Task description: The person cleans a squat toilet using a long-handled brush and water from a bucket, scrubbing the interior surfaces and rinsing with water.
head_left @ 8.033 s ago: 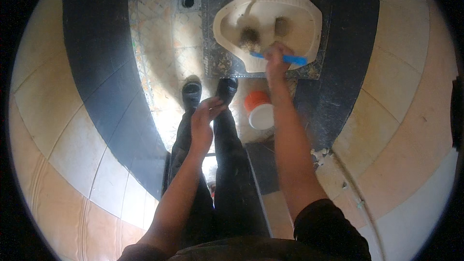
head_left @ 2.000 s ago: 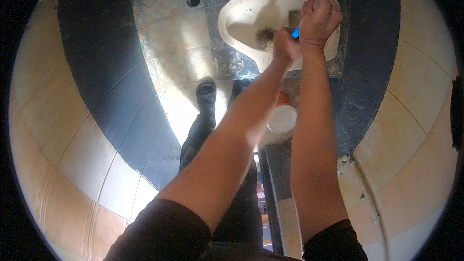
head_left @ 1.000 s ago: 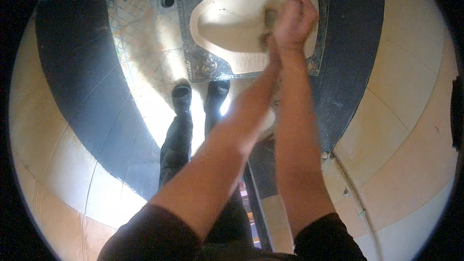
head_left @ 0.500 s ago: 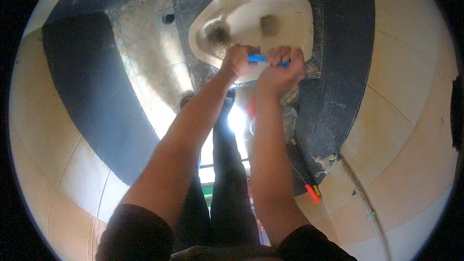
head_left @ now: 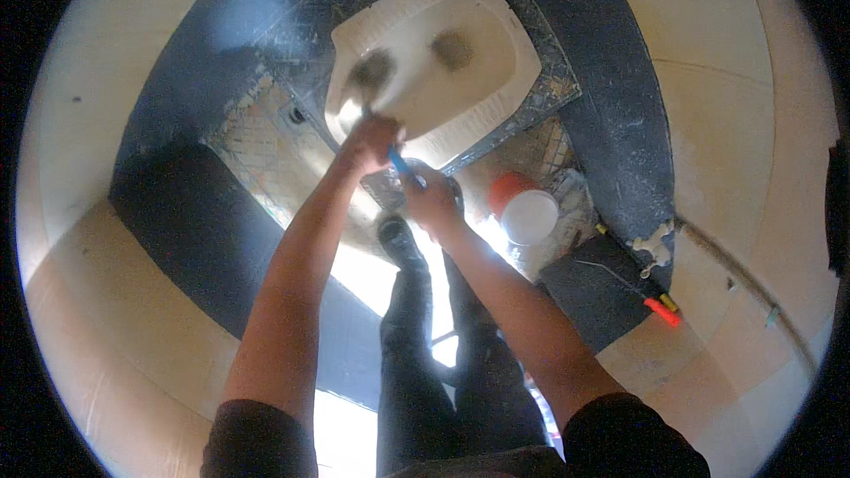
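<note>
Both hands are closed on a long-handled toilet brush (head_left: 397, 159) with a blue grip. My left hand (head_left: 375, 142) wraps it farther forward, over the near left rim of a cream squat toilet pan (head_left: 482, 115). Closer to my body, my right hand (head_left: 434, 201) holds the blue end. The brush's dark, blurred head (head_left: 370, 69) appears to lie in the pan's left part. A dark round patch, seemingly the drain hole (head_left: 452, 50), shows farther right in the pan. My left hand hides part of the handle.
Right of my legs stands a red and white bucket (head_left: 529, 215). A red-handled rod tool (head_left: 660, 311) lies near a wall tap (head_left: 655, 246) and pipe (head_left: 753, 279). Dark tiles (head_left: 620, 115) border the pan. A floor drain (head_left: 295, 114) is at left.
The view has turned, so the pan appears tilted and the bucket shows fully. My hands have drawn nearer my body and leftward. The brush handle now points forward rather than sideways.
</note>
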Available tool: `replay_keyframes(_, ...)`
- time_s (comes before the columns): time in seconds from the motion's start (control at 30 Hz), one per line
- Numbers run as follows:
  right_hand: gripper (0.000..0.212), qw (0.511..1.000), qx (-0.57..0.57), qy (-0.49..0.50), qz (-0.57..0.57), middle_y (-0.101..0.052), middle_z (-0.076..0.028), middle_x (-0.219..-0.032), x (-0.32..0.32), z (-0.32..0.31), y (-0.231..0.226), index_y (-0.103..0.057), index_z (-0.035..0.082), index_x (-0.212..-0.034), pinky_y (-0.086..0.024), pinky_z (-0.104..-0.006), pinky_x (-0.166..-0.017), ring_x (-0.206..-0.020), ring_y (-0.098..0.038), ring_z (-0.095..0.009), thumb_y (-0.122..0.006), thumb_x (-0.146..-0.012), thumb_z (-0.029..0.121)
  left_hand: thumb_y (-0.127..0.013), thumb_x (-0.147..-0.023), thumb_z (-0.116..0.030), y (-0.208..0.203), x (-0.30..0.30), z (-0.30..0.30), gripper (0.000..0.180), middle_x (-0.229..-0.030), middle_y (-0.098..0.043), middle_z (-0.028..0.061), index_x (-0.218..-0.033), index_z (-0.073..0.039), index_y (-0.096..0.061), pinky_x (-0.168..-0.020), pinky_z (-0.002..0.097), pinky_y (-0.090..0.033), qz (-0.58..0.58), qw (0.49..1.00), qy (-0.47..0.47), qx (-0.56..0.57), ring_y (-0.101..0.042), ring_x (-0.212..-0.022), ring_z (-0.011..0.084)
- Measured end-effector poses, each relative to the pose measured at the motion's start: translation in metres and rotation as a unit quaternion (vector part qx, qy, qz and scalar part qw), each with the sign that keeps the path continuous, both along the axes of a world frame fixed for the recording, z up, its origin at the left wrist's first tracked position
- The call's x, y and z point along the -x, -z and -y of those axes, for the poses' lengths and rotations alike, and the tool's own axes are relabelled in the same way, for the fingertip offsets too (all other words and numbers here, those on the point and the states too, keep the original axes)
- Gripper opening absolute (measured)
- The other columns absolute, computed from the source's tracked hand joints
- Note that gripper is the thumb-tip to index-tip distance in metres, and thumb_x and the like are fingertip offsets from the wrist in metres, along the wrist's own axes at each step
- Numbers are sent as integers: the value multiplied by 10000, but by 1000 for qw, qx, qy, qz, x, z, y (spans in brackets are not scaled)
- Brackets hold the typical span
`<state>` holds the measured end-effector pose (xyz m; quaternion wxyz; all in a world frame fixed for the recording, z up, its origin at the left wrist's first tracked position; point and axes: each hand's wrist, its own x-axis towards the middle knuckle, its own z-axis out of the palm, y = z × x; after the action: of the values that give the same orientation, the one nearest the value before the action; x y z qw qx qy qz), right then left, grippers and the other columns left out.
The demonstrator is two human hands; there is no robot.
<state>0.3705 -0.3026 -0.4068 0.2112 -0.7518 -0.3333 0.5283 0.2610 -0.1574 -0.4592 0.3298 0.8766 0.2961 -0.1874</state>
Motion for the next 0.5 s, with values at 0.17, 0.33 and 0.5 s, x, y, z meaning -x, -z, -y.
replay_keyframes(0.17, 308, 980, 8, 196, -40, -661, -271, -892, -47, -78, 38, -634, -5, -1039, -499, -510, -768, -863, -647, -437, -583, -933, 279, -677, -843, -196, -63, 2, 1, 593, -1452, -416, 208, -1389, -98, -468, -1140, 537, -281, 190, 940, -236, -158, -386, -1358, 385)
replay_keyframes(0.33, 343, 996, -68, 5, 50, -645, -304, -984, 24, -38, 11, -560, 14, -1183, -483, -571, -844, -938, -613, -510, -583, -920, 232, -695, -861, -176, -82, 100, 91, 553, -1405, -477, 241, -1353, -26, -489, -1078, 472, -379, 195, 924, -310, -108, -467, -1300, 397)
replay_keyframes(0.5, 297, 977, -124, 102, 141, -652, -295, -956, -11, -66, 21, -609, -5, -1131, -512, -533, -817, -898, -638, -467, -547, -937, 210, -708, -865, -113, -112, 170, 213, 447, -1254, -604, 189, -1261, 28, -554, -1002, 394, -452, 113, 851, -512, 36, -580, -1153, 299)
